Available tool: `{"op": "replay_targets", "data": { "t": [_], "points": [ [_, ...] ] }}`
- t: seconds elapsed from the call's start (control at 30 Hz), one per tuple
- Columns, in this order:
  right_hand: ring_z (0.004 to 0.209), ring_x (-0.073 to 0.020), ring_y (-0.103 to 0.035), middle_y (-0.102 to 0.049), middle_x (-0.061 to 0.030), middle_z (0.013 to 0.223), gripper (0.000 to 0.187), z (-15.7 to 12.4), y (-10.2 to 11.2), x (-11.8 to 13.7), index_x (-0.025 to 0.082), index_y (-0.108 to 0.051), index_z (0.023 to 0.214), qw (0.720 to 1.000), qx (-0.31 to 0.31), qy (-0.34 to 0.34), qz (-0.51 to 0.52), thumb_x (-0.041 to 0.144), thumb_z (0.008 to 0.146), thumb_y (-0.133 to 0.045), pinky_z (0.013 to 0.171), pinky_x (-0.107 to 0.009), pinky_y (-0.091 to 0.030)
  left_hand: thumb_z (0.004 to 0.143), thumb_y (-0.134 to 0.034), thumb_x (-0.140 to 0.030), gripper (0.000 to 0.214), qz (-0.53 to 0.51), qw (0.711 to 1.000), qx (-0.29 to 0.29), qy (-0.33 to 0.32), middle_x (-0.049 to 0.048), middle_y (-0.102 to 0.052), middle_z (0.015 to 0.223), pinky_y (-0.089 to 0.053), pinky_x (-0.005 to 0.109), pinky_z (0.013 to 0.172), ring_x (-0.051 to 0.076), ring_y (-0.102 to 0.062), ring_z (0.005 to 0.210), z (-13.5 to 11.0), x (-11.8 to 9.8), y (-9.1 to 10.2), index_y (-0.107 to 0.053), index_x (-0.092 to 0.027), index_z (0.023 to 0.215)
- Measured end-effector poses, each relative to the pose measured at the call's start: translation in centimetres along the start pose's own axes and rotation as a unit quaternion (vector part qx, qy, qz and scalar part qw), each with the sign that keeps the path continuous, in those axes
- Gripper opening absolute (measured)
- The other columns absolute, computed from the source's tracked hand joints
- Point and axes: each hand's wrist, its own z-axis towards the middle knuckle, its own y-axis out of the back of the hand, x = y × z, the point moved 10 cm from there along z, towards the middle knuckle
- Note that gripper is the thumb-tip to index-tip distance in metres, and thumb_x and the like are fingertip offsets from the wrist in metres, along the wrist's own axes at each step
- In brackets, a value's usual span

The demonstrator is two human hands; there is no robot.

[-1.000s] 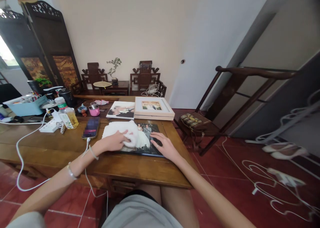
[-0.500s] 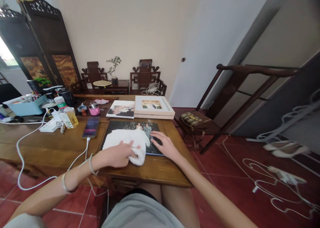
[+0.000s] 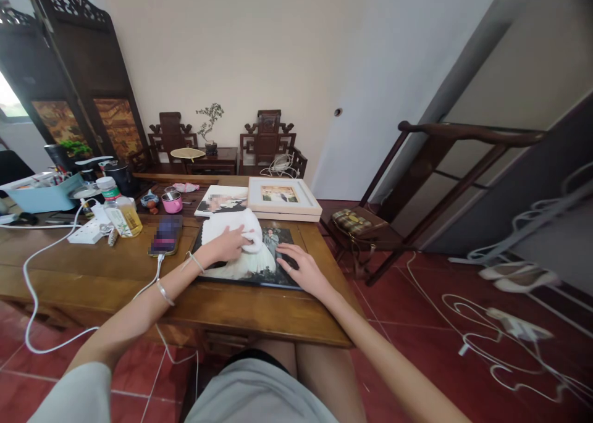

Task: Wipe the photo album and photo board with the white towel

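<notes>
A white fluffy cloth [image 3: 225, 223] lies bunched over the upper left part of a dark wedding photo panel [image 3: 252, 268]. My left hand [image 3: 228, 245] presses on the cloth, its fingers gripping into the fabric. Over the panel's right side rests my right hand [image 3: 302, 270], fingers stretched out and apart, holding nothing. The pictured white dress and one standing figure show below and beside the cloth; the rest of the print there is covered.
Behind the panel lie a white photo album [image 3: 222, 201] and a pale framed picture [image 3: 280, 194]. To the left are a charging phone [image 3: 165, 234], a pink cup [image 3: 172, 202], a bottle [image 3: 121, 210] and a power strip [image 3: 87, 231]. A wooden chair [image 3: 398, 225] stands right of the table.
My left hand has pushed the cloth away from me, up the panel, uncovering the dress and lower edge. My right hand stays nearly in place.
</notes>
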Motion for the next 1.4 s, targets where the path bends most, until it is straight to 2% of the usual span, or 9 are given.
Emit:
{"op": "replay_targets", "data": {
  "t": [0.2, 0.27, 0.4, 0.57, 0.67, 0.83, 0.93, 1.2, 1.4],
  "points": [
    [0.11, -0.0268, -0.061, -0.067, -0.0134, 0.115, 0.027, 0.1, 0.0, 0.1, 0.019, -0.069, 0.104, 1.0, -0.003, -0.003, -0.001, 0.031, 0.087, -0.053, 0.099, -0.047, -0.046, 0.074, -0.039, 0.004, 0.057, 0.01, 0.993, 0.057, -0.106, 0.0056, -0.037, 0.148, -0.028, 0.057, 0.107, 0.032, -0.021, 0.141, -5.1, -7.4, -1.3, -0.058, -0.021, 0.121],
    [0.11, -0.0262, -0.061, -0.067, -0.0128, 0.115, 0.026, 0.1, 0.1, 0.2, 0.02, -0.069, 0.105, 1.0, -0.002, -0.001, -0.001, 0.031, 0.087, -0.053, 0.099, -0.046, -0.047, 0.073, -0.039, 0.004, 0.058, -0.003, 0.989, 0.063, -0.132, 0.0051, -0.042, 0.145, -0.029, 0.056, 0.108, 0.032, -0.024, 0.141, -5.8, -8.5, -1.3, -0.059, -0.022, 0.121],
    [0.109, -0.0254, -0.061, -0.067, -0.0115, 0.115, 0.025, 0.1, 0.2, 0.3, 0.022, -0.069, 0.104, 1.0, -0.008, 0.009, 0.004, 0.029, 0.086, -0.053, 0.098, -0.046, -0.047, 0.074, -0.039, 0.004, 0.058, -0.03, 0.99, 0.052, -0.126, 0.0025, -0.055, 0.134, -0.027, 0.045, 0.112, 0.024, -0.026, 0.141, -3.7, -6.1, -0.8, -0.06, -0.021, 0.122],
    [0.109, -0.0255, -0.061, -0.068, -0.0119, 0.114, 0.025, 0.0, 0.2, 0.1, 0.021, -0.069, 0.104, 1.0, -0.01, 0.005, 0.003, 0.03, 0.086, -0.054, 0.098, -0.046, -0.047, 0.076, -0.036, 0.003, 0.058, 0.015, 1.0, -0.003, -0.018, 0.0051, -0.029, 0.152, -0.019, 0.061, 0.109, 0.029, -0.013, 0.144, 0.7, -1.2, 0.0, -0.053, -0.019, 0.127],
    [0.11, -0.0259, -0.061, -0.067, -0.0123, 0.115, 0.026, 0.0, 0.1, 0.0, 0.021, -0.069, 0.104, 1.0, -0.007, 0.002, 0.003, 0.03, 0.086, -0.054, 0.099, -0.046, -0.047, 0.076, -0.039, 0.002, 0.058, 0.035, 0.999, -0.021, 0.009, 0.0086, -0.023, 0.154, -0.023, 0.066, 0.104, 0.033, -0.015, 0.142, 0.8, -2.5, -0.4, -0.052, -0.018, 0.129],
    [0.113, -0.0263, -0.06, -0.066, -0.0131, 0.116, 0.027, 0.1, -0.1, -0.1, 0.02, -0.069, 0.105, 1.0, 0.0, -0.003, 0.005, 0.028, 0.086, -0.053, 0.099, -0.046, -0.046, 0.077, -0.046, -0.007, 0.05, 0.093, 0.996, -0.012, 0.009, 0.0098, -0.031, 0.151, -0.034, 0.065, 0.098, 0.039, -0.028, 0.135, -3.2, -9.4, -2.0, -0.057, -0.018, 0.125],
    [0.113, -0.0261, -0.059, -0.066, -0.0134, 0.117, 0.028, 0.1, -0.2, -0.1, 0.019, -0.068, 0.107, 1.0, 0.006, -0.005, 0.004, 0.027, 0.086, -0.051, 0.1, -0.046, -0.045, 0.078, -0.049, -0.012, 0.046, 0.096, 0.995, 0.02, 0.005, 0.0096, -0.028, 0.152, -0.034, 0.065, 0.099, 0.04, -0.027, 0.135, -4.8, -11.7, -2.6, -0.059, -0.017, 0.123],
    [0.112, -0.0254, -0.059, -0.065, -0.0121, 0.117, 0.03, 0.1, 0.1, -0.1, 0.02, -0.063, 0.112, 1.0, 0.005, -0.003, 0.012, 0.031, 0.091, -0.044, 0.099, -0.045, -0.045, 0.078, -0.044, -0.003, 0.056, 0.083, 0.996, 0.007, 0.013, 0.0061, -0.021, 0.155, -0.03, 0.066, 0.102, 0.035, -0.018, 0.141, -0.2, -6.5, -1.0, -0.051, -0.02, 0.131],
    [0.118, -0.024, -0.056, -0.061, -0.0118, 0.126, 0.042, -0.2, 0.6, -1.1, 0.021, -0.053, 0.127, 0.998, -0.029, -0.036, 0.045, 0.04, 0.096, -0.03, 0.103, -0.044, -0.043, 0.074, -0.043, -0.001, 0.055, 0.096, 0.993, -0.034, -0.056, 0.0079, -0.024, 0.154, -0.028, 0.071, 0.099, 0.037, -0.018, 0.141, -0.6, -9.2, -1.8, -0.057, -0.018, 0.125]
  ]
}}
